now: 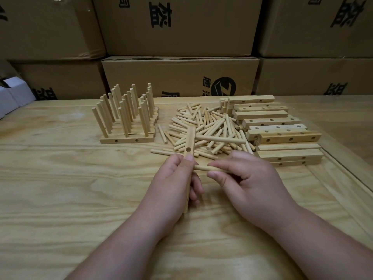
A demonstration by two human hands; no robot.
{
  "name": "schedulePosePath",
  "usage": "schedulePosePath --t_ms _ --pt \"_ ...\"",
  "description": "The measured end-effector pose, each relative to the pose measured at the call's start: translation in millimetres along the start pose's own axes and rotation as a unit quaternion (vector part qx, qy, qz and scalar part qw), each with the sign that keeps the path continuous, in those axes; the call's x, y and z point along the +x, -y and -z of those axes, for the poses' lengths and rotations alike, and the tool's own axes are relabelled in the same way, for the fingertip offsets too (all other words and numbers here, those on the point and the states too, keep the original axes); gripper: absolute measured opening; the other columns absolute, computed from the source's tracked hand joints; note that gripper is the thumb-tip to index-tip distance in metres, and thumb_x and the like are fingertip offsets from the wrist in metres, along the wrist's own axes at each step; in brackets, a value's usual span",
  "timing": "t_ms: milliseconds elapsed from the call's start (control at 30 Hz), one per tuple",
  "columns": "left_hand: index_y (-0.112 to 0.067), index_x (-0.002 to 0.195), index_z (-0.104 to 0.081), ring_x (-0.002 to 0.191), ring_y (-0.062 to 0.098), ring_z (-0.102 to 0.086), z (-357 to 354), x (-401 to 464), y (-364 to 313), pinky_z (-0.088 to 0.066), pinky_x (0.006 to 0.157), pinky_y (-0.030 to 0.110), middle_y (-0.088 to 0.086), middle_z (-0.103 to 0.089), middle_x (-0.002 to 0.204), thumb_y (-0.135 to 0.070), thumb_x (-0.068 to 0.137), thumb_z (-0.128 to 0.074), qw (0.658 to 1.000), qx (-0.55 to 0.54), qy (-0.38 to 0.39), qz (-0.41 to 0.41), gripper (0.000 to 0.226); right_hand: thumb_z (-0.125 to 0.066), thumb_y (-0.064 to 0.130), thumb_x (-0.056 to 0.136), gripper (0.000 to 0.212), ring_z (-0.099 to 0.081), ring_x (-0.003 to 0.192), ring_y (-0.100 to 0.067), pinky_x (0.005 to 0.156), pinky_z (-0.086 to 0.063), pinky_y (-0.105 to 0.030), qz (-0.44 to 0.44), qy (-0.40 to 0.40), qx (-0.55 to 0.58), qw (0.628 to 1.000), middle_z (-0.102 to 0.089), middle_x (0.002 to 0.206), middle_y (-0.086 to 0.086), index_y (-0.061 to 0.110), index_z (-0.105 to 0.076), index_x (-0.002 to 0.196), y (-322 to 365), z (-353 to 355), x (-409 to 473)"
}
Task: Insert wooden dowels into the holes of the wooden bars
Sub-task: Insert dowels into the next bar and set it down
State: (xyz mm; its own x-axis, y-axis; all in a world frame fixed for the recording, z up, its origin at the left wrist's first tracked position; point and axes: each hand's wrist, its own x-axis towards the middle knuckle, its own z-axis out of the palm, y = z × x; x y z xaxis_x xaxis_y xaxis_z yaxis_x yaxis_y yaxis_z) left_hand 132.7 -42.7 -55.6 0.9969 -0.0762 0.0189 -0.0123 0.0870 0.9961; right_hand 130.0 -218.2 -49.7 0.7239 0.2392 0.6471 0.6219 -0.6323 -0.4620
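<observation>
My left hand grips a wooden bar held lengthwise away from me, with one hole showing near my thumb. One dowel stands in the bar's far end and points right. My right hand pinches another dowel lying sideways, its left tip at the bar beside my left thumb. Behind lies a heap of loose dowels. To its right is a stack of drilled bars. Bars with upright dowels stand at the left.
The work lies on a pale wooden table whose right edge runs diagonally. Brown cardboard boxes wall off the back. White boxes sit at the far left.
</observation>
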Motion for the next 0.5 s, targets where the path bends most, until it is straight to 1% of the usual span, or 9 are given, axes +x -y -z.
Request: schedulePosePath --t_ms 100,233,367,400,500 --pt "-0.012 0.098 -0.056 0.049 0.017 -0.054 0.7 1.0 1.8 -0.050 0.056 0.039 0.006 -0.064 0.059 -0.054 0.084 -0.049 1.000 0.007 -0.001 -0.002 0.045 -0.065 0.035 0.091 0.017 -0.056 0.074 0.000 0.063 -0.045 -0.019 -0.002 0.015 -0.009 1.000 -0.055 0.074 0.017 0.026 -0.078 0.098 -0.1 1.1 0.8" --pt "-0.016 0.095 -0.056 0.050 0.017 -0.054 1.1 1.8 4.1 -0.051 0.054 0.039 0.007 -0.064 0.059 -0.055 0.085 -0.049 1.000 0.015 0.006 -0.008 0.041 -0.061 0.039 0.093 0.019 -0.054 0.073 0.001 0.063 -0.041 -0.016 -0.006 0.033 -0.011 0.999 -0.052 0.070 0.020 0.028 -0.076 0.093 0.0 2.8 1.0" --pt "-0.015 0.094 -0.056 0.049 0.017 -0.054 0.6 1.4 4.0 -0.051 0.053 0.038 0.007 -0.063 0.058 -0.054 0.085 -0.049 1.000 0.017 0.008 -0.011 0.040 -0.061 0.038 0.093 0.018 -0.056 0.072 -0.002 0.062 -0.047 -0.026 -0.012 0.035 -0.005 0.999 -0.054 0.070 0.016 0.027 -0.076 0.090 0.1 1.6 0.0" --pt "-0.015 0.094 -0.056 0.049 0.017 -0.053 0.2 1.1 3.4 -0.050 0.053 0.038 0.007 -0.063 0.057 -0.053 0.085 -0.050 1.000 0.016 0.004 -0.010 0.040 -0.062 0.037 0.092 0.017 -0.056 0.072 -0.003 0.062 -0.047 -0.026 -0.014 0.029 0.000 0.999 -0.055 0.071 0.015 0.027 -0.076 0.091 0.2 0.7 -0.2" --pt "-0.012 0.095 -0.056 0.048 0.017 -0.053 -0.8 0.4 1.7 -0.050 0.051 0.036 0.006 -0.062 0.056 -0.052 0.085 -0.049 1.000 0.015 -0.006 -0.007 0.042 -0.066 0.037 0.090 0.018 -0.058 0.073 -0.006 0.064 -0.045 -0.019 -0.028 0.020 0.011 0.999 -0.057 0.075 0.016 0.026 -0.077 0.098 1.3 -0.9 -0.3"
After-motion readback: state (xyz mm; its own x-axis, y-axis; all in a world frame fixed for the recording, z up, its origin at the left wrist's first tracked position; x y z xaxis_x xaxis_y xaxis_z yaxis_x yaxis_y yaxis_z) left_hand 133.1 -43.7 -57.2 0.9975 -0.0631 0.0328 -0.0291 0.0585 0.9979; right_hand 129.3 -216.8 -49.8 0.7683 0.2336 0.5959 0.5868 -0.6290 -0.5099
